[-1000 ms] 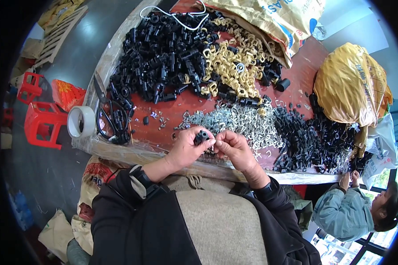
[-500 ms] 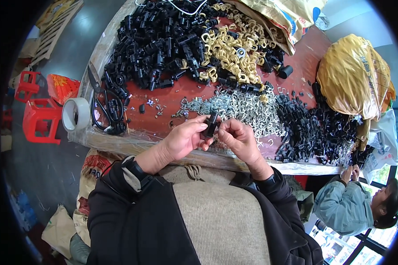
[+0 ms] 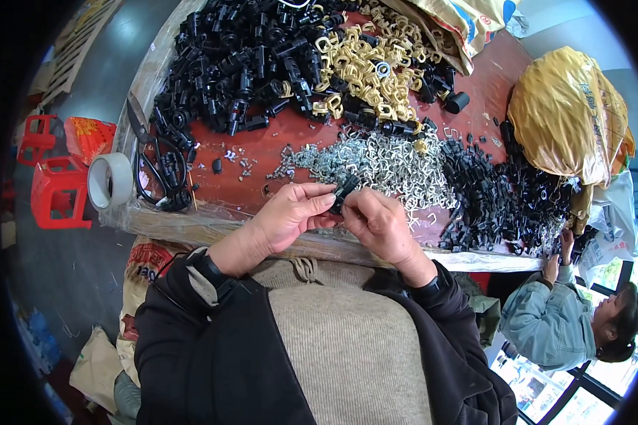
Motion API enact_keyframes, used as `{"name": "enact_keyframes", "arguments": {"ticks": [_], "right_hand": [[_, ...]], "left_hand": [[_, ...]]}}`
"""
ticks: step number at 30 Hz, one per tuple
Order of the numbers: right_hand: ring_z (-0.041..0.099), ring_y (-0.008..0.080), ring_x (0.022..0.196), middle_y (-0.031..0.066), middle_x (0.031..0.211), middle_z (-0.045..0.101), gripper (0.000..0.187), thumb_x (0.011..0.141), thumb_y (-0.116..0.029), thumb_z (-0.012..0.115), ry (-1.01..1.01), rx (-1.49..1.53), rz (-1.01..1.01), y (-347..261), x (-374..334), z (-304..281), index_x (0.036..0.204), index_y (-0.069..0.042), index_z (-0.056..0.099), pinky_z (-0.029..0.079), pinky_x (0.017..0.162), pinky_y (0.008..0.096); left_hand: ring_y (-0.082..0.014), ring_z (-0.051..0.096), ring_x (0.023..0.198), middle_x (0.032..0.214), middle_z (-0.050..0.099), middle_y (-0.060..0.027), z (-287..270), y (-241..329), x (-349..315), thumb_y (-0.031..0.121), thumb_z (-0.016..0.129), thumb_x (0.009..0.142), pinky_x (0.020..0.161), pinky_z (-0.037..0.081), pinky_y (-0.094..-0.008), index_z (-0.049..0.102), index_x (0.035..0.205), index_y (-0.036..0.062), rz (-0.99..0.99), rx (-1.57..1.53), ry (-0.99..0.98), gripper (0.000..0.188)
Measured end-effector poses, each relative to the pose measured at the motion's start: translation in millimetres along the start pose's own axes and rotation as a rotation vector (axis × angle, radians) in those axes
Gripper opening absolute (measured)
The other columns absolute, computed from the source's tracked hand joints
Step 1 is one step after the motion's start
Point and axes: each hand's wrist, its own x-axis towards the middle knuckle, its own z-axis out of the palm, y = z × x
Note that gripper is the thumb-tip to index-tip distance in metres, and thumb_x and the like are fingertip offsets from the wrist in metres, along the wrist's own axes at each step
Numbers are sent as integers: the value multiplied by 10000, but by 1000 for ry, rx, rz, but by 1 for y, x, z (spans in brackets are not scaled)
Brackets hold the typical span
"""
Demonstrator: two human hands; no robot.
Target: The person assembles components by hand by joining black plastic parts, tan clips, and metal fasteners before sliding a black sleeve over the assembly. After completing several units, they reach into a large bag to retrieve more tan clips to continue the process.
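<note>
My left hand (image 3: 288, 216) grips a small black plastic part (image 3: 344, 191) between thumb and fingers, over the table's near edge. Against the part's right side, my right hand (image 3: 383, 225) is closed in a pinch; whatever its fingertips hold is hidden. Just beyond my hands lie a heap of small silvery screws (image 3: 326, 159) and a heap of bent metal hooks (image 3: 404, 173). Small black pieces (image 3: 471, 191) are piled to the right. Farther back are larger black plastic fittings (image 3: 227, 64) and gold-coloured metal clips (image 3: 368, 71).
Black-handled scissors (image 3: 161, 166) and a tape roll (image 3: 111, 181) lie at the table's left edge. Red stools (image 3: 60, 191) stand on the floor there. A full yellow bag (image 3: 567, 117) sits at the right, near a co-worker (image 3: 567, 319) whose hands are at the table edge.
The black part has tilted to the right in my left hand. My right hand has turned, its fingers now closing over the part's side. The co-worker's hands have moved apart.
</note>
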Motion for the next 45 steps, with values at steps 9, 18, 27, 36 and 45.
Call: {"name": "enact_keyframes", "arguments": {"ticks": [9,18,27,36,45], "right_hand": [[492,211,504,50,563,423,160,599,-42,592,-67,-255,-206,4,4,-3,660,-70,447,395,459,319],[510,215,512,62,601,501,125,623,-14,623,-198,-213,-140,-7,2,-10,698,-34,524,401,458,310],[505,181,492,65,600,508,108,682,-3,614,-79,62,-9,-1,-5,-11,773,-15,557,381,428,273],[508,179,523,60,632,518,241,664,-21,633,-166,94,-39,5,-14,-21,897,-39,573,389,451,278],[516,213,543,67,664,521,330,636,-58,659,-356,-127,-146,3,-9,-20,953,-50,567,403,467,303]], "left_hand": [[-112,562,792,913,577,-42,3,0,0,144,526,826,695,476,-246,524,1041,14,-40,126,-2,251],[-111,563,739,862,579,-42,6,-2,-2,169,558,810,666,478,-232,536,1030,3,-37,239,14,277],[-151,579,759,875,580,-69,2,-2,0,139,541,816,667,493,-247,527,982,4,-115,-29,-45,214],[-206,587,835,930,569,-99,-1,-4,1,117,497,835,703,502,-267,481,1028,8,-121,-47,-20,221],[-214,590,817,935,566,-111,-5,-6,1,127,479,846,709,503,-278,476,1036,-9,-158,-36,-56,234]]}}
